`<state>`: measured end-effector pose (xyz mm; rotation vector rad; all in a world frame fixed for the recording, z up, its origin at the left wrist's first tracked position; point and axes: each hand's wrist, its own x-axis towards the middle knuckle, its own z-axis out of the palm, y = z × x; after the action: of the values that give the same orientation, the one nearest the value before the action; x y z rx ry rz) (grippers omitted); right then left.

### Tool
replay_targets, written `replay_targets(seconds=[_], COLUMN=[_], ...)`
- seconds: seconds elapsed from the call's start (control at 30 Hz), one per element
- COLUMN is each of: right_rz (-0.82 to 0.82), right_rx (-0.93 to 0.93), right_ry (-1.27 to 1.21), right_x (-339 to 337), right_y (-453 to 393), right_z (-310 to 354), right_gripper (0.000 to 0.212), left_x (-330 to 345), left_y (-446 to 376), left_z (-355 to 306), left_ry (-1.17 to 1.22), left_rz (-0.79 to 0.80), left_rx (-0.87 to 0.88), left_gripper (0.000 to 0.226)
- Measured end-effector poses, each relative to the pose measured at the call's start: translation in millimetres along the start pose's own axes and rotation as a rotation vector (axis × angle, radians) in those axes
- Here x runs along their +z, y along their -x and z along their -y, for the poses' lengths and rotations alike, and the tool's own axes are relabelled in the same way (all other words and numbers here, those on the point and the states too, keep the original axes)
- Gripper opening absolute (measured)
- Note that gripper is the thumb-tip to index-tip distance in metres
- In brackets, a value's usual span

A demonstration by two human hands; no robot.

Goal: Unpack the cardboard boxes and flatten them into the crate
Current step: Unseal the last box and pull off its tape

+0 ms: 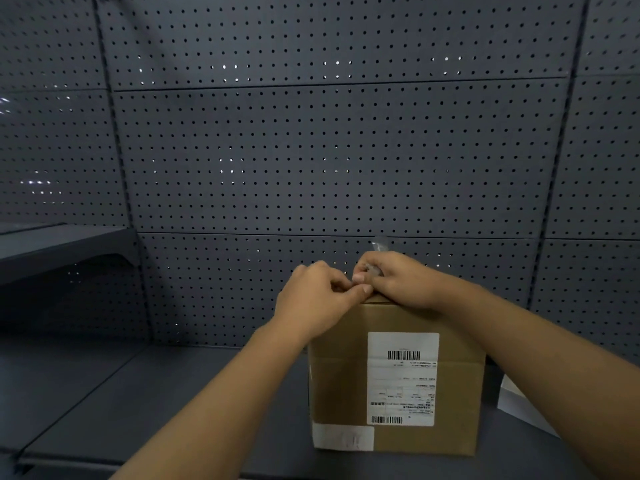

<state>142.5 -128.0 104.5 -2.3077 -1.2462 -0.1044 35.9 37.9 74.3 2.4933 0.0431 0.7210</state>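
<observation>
Cardboard: a brown taped box with a white shipping label stands on the dark grey shelf, bare to its left. Left hand and right hand pinch clear tape at its far top edge, before a grey pegboard wall.

The cardboard box stands on the dark shelf and fills its right middle part. Left of the box the shelf surface lies open, so a hand can pass there. Behind, the pegboard wall closes the way. A smaller shelf sticks out at upper left. A white object lies just right of the box.
</observation>
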Motion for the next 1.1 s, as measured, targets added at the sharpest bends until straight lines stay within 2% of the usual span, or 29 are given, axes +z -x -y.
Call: replay_targets(seconds=[0.07, 0.13, 0.2, 0.3, 0.43, 0.57, 0.7, 0.8, 0.87, 1.0, 1.1], right_rz=[-0.024, -0.111, -0.178, -0.165, -0.137, -0.048, 0.082, 0.114, 0.118, 0.147, 0.185], right_rx=[0.01, 0.01, -0.002, -0.022, 0.008, 0.025, 0.079, 0.109, 0.107, 0.09, 0.093], right_ry=[-0.05, -0.163, -0.247, -0.2, -0.103, 0.079, 0.189, 0.3, 0.313, 0.361, 0.396], right_x=[-1, -3, -4, -3, 1, 2, -2, -2, -2, -2, 2], right_y=[0, 2, 5, 8, 10, 14, 20, 21, 21, 20, 16], right_z=[0, -3, -4, 1, 2, 11, 21, 28, 30, 29, 29], right_gripper=[0.011, 0.012, 0.016, 0.026, 0.033, 0.065, 0.084, 0.1, 0.105, 0.103, 0.11], left_x=[-5, -6, -2, 8, 13, 5, 11, 15, 16, 17, 14], left_y=[-7, -11, -11, 1, 6, 5, 8, -2, -2, 8, 7], left_z=[-2, -9, -14, -22, -19, -1, 13, 28, 37, 35, 37], left_ry=[0.073, 0.041, -0.093, -0.355, -0.344, -0.07, 0.483, 1.059, 1.285, 1.522, 1.405], left_rz=[0.049, 0.053, -0.021, -0.197, -0.283, -0.338, -0.456, -0.564, -0.552, -0.497, -0.494], left_rx=[-0.073, -0.11, -0.112, -0.02, -0.02, -0.083, -0.202, -0.532, -0.715, -0.801, -0.8], left_gripper=[0.029, 0.028, 0.025, 0.02, 0.019, 0.01, 0.014, 0.022, 0.026, 0.022, 0.021])
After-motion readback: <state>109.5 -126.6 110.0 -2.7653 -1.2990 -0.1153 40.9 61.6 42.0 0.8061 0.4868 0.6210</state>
